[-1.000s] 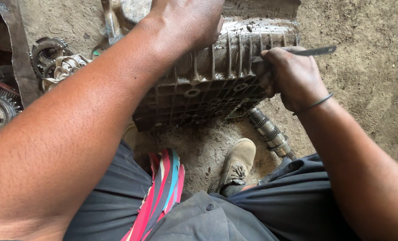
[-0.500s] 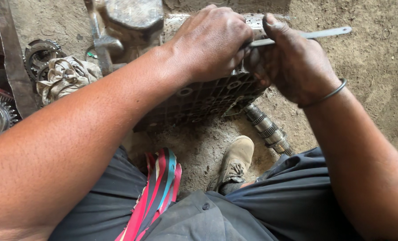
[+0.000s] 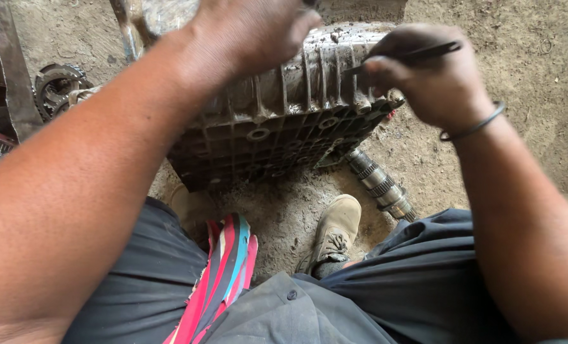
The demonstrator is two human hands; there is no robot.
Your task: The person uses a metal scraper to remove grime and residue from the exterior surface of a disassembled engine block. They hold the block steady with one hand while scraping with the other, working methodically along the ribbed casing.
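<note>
A ribbed grey metal gearbox housing stands tilted on the dirt floor in front of me. My left hand rests on its top edge, fingers closed over the rim. My right hand is shut on a thin dark metal tool and presses it against the housing's upper right corner. A dark band circles my right wrist.
A splined steel shaft lies on the floor by the housing's right side, near my tan shoe. Gears and greasy parts sit at the left with a metal bar. A striped red, blue and white cloth lies between my knees.
My view has shifted so the housing's ribbed face shows more. My left hand moved up toward the top edge, and my right hand with the tool moved down onto the right corner.
</note>
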